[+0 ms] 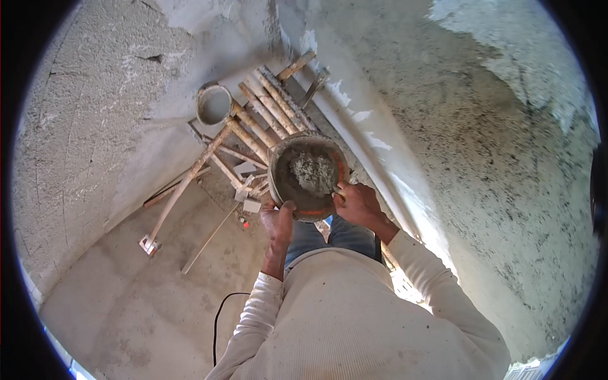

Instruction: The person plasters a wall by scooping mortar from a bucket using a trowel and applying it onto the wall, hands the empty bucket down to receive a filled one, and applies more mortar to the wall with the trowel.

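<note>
A round, mortar-stained bucket (276, 190) is held in front of my body, with a lump of wet grey mortar (312, 172) inside. My left hand (277, 223) grips its near left rim, the thumb lying over the edge. At the near right rim is my right hand (360, 206), its fingers closed around something short and pale that looks like a handle; the rest of that object cannot be made out. Orange patches show on the bucket's inner wall.
Beyond the bucket stands a scaffold of wooden poles (269, 104) carrying another round bucket (214, 104). Rough walls rise left and right. A thin stick (209, 244), pale blocks (251, 206) and a black cable (217, 316) lie lower down.
</note>
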Demonstrator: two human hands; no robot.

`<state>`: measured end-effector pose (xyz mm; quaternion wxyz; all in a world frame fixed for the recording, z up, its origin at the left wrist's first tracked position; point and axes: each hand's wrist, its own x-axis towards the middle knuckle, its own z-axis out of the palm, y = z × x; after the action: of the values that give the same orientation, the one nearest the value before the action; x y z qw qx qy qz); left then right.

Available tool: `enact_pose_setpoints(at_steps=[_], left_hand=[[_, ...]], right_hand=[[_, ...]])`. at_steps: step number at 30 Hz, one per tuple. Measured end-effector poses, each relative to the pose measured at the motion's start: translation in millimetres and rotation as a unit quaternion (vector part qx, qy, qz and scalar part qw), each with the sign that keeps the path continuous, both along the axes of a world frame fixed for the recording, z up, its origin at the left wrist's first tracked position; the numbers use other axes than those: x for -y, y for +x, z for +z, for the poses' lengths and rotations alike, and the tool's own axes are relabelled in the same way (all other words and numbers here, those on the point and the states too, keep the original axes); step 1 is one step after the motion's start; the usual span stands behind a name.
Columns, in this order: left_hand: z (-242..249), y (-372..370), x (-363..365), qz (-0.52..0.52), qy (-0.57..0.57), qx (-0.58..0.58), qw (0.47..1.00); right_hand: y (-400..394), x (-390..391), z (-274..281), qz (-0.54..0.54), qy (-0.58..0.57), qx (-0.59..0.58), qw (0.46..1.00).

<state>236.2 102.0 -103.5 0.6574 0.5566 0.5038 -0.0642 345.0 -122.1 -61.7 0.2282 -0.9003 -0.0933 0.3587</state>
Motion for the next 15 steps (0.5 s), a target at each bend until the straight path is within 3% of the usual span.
enact_pose_setpoints(at_steps=[2,3,4,8,11,14,15], left_hand=[[-15.6,4.9,-2.2,-0.025,0.059,-0.016,0.998],[-2.6,15.1,2.7,0.028,0.018,0.034,0.999],[11.0,18.5,9.8,0.079,-0.029,0.076,0.994],[0.8,14.4,6.9,0.101,-0.036,0.069,0.992],[12.4,15.6,7.8,0.141,-0.042,0.075,0.986],[26.7,7.1,3.6,0.142,-0.024,0.068,0.987],[29.4,3.1,1.2,0.144,-0.021,0.064,0.987]], right_hand=[[5.4,1.4,8.6,-0.019,-0.016,0.032,0.999],[14.8,1.9,30.7,-0.006,-0.005,-0.001,1.0],[19.9,2.4,48.8,-0.005,0.002,0.038,0.999],[37.5,-0.3,84.9,0.015,0.035,0.117,0.992],[60.2,-7.8,141.2,0.052,0.076,0.132,0.987],[92.7,0.4,201.6,0.148,0.204,0.114,0.961],[105.6,5.5,221.6,0.128,0.24,0.029,0.962]])
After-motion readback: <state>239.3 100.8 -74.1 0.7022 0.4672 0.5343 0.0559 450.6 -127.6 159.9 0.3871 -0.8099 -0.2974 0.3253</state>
